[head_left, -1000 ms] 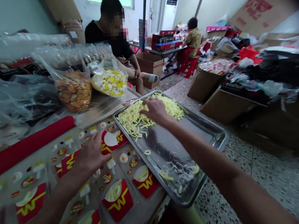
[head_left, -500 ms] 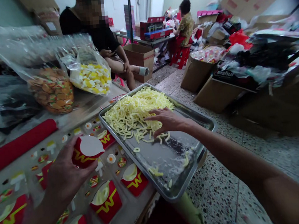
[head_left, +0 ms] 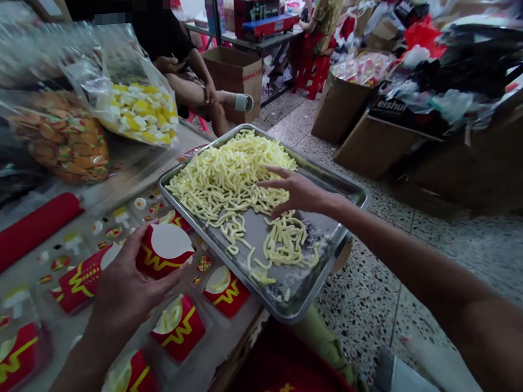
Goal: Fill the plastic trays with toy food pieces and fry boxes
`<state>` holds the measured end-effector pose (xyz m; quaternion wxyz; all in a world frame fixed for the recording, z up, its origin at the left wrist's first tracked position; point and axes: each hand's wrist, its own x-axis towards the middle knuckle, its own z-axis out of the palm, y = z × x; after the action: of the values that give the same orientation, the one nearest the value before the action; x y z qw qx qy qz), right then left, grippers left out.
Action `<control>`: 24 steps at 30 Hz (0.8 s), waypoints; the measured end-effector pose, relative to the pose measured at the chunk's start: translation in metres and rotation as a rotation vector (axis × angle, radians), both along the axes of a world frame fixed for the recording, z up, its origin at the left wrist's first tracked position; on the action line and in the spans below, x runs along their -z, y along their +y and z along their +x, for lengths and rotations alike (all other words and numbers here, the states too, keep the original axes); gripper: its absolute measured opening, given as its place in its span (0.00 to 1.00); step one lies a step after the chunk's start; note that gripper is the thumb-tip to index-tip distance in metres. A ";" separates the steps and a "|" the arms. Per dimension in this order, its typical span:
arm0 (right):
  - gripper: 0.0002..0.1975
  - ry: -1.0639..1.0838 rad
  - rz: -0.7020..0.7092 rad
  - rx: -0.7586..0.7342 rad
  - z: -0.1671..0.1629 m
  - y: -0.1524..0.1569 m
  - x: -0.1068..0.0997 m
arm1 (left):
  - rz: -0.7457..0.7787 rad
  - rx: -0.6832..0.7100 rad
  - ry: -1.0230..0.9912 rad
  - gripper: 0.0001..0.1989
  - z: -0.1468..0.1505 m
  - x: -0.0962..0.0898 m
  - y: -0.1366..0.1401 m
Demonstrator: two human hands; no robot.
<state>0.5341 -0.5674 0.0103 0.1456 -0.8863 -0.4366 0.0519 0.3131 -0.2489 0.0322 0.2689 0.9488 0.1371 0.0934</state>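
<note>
My left hand [head_left: 126, 282] is closed around a small red fry box [head_left: 151, 262] with a yellow zigzag and a white inner face, tilted above the table. My right hand [head_left: 304, 192], fingers spread, hovers over or lightly touches the pale yellow toy fries; exact contact cannot be told. Those fries lie in a heap [head_left: 236, 168] at the far side of a metal tray [head_left: 356, 199]. Nearer to me, a smaller cluster of fries [head_left: 287, 239] has spread across the tray floor. Below my left hand sit clear packs with filled red fry boxes [head_left: 181, 332].
A red roll [head_left: 24, 236] lies along the table's left. Behind it stand clear bags of burger-like pieces [head_left: 64, 139] and yellow-white pieces [head_left: 141, 112]. A person [head_left: 162, 34] sits beyond the tray, another [head_left: 328, 9] further back. Cardboard boxes [head_left: 384, 150] line the right floor.
A cluster of fries has come away from the heap toward the tray's near side. My right hand remains over the tray, fingers spread. My left hand still holds the fry box.
</note>
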 end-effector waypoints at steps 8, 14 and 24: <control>0.31 0.260 0.000 -0.156 -0.034 -0.034 0.002 | 0.015 0.062 -0.043 0.41 0.012 -0.003 -0.019; 0.24 0.226 0.138 0.025 -0.021 -0.059 0.004 | 0.029 0.095 -0.050 0.43 0.011 0.003 -0.020; 0.04 0.298 0.283 0.179 -0.092 -0.047 0.026 | -0.001 0.124 -0.096 0.42 0.017 0.010 -0.047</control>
<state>0.4422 -0.6142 -0.0160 0.3356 -0.8748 -0.3326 0.1074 0.3300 -0.2959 0.0224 0.2808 0.9498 0.0650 0.1220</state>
